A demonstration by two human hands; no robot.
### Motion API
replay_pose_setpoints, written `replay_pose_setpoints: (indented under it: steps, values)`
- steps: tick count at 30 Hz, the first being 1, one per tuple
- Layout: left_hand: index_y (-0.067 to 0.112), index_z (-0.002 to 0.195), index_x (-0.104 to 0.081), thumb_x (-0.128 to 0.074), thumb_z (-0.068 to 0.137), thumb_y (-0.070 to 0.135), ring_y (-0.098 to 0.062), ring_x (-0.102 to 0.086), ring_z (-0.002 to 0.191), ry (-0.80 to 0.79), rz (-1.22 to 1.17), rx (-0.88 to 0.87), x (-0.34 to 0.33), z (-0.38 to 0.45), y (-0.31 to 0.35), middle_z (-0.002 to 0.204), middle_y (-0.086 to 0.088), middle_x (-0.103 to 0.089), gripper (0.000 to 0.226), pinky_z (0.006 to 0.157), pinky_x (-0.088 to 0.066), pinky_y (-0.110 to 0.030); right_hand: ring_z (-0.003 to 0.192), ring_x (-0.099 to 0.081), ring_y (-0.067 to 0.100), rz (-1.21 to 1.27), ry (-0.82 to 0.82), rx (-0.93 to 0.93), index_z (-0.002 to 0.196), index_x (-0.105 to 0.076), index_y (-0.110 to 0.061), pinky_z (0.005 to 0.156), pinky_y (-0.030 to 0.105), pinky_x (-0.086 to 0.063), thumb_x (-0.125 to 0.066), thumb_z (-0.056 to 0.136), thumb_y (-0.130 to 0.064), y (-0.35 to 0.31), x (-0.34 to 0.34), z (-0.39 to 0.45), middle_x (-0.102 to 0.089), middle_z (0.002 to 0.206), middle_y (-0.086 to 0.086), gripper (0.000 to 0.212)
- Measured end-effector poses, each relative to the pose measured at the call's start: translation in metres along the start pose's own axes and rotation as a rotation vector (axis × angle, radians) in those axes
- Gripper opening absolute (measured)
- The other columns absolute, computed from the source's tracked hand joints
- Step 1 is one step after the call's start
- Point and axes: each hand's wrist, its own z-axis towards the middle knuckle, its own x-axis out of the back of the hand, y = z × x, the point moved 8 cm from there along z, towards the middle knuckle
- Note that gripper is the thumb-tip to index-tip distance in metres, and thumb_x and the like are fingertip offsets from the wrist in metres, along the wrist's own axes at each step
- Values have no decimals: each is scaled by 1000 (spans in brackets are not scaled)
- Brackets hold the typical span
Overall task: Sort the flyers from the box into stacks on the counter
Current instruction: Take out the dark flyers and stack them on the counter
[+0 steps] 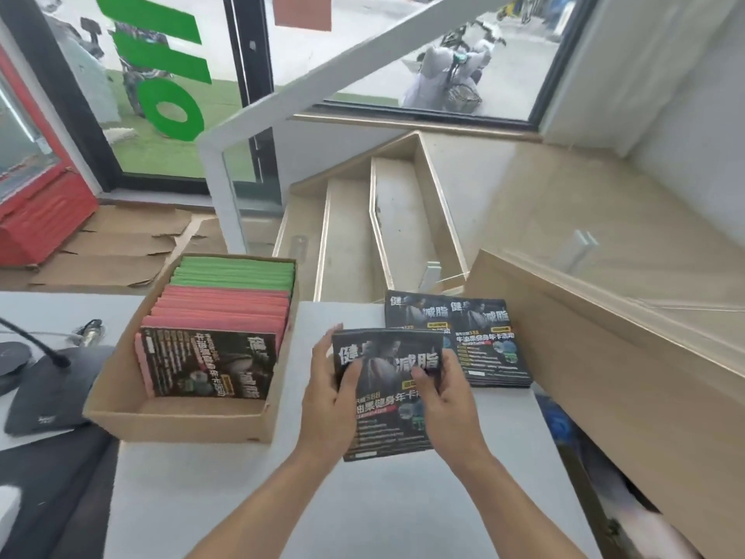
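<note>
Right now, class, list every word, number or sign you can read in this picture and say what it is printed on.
"健身" and "减脂": large white characters on the flyers gripped in both hands, left hand and right hand.
"健身年卡": on the same flyers, mid-page; the small lines below are too blurred.
"减脂": repeated on the stacks on the counter.
Flyers in the box: print sideways, unreadable.
Green window shapes: large letters, word unclear.

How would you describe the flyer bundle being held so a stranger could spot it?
Start at the cardboard box on the white counter. Just right of it, both hands grip a dark bundle. Unlike the stacks lying behind, it is lifted in hands.
</note>
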Motion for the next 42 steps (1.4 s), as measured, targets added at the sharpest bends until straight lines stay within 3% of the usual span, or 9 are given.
replay_pose_setpoints:
  steps: [5,11,15,18,23,28,31,35,42]
  values:
    - [40,116,-48,-55,104,20,-7,-68,95,2,50,-28,-17,-9,-9,102,18,-67,24,80,-49,-16,107,-69,18,106,28,-70,123,-58,-24,98,54,-53,-57,104,-18,18,8,-5,-74,111,-3,20]
    - [18,122,-46,-49,104,5,10,-64,91,23,49,-73,-29,-24,6,108,12,-62,22,73,-44,-3,113,-68,21,128,98,-39,122,-60,-32,101,57,-50,-61,101,-20,27,13,-8,-72,117,-3,24]
    - [40,139,-34,-47,106,10,22,-51,113,11,89,-111,-28,-22,10,129,40,-50,46,85,-39,1,136,-46,4,58,89,53,143,-40,-43,114,35,-41,-55,104,-13,18,14,-9,-50,143,-28,51]
    - [60,129,-40,-46,106,12,9,-59,108,31,179,-173,-29,-23,11,117,33,-61,54,80,-42,-2,142,-31,-9,-62,103,166,150,-21,-52,111,18,-35,-48,106,-16,11,10,-14,-29,148,-45,63]
    - [40,122,-48,-45,103,17,-2,-60,104,27,227,-298,-30,-16,16,114,2,-63,29,81,-43,-4,127,-54,23,-214,210,346,145,-31,-50,97,45,-54,-44,106,-24,7,20,-13,-48,139,-6,49]
    - [35,119,-49,-45,102,19,-5,-60,101,0,231,-314,-31,-18,4,112,20,-58,23,82,-43,-7,117,-58,19,-245,206,336,140,-40,-38,89,45,-56,-43,105,-20,20,16,-18,-53,130,-3,40]
    - [36,119,-49,-45,103,19,-5,-61,102,0,227,-304,-31,-18,1,114,21,-59,23,81,-44,-7,117,-58,18,-229,218,323,136,-40,-43,89,42,-56,-41,105,-21,20,15,-16,-55,128,-2,38]
    - [38,118,-49,-45,104,20,-8,-62,102,1,224,-278,-32,-13,1,113,23,-60,24,82,-45,-10,128,-53,14,-245,203,320,146,-36,-40,98,43,-53,-43,106,-12,19,16,-12,-48,137,-23,50]
    - [42,116,-50,-47,105,10,-7,-64,101,-37,239,-186,-51,21,3,108,26,-62,34,82,-53,-22,119,-57,15,-213,178,205,131,-52,-39,94,42,-54,-41,108,-9,15,26,23,-58,123,-18,40]
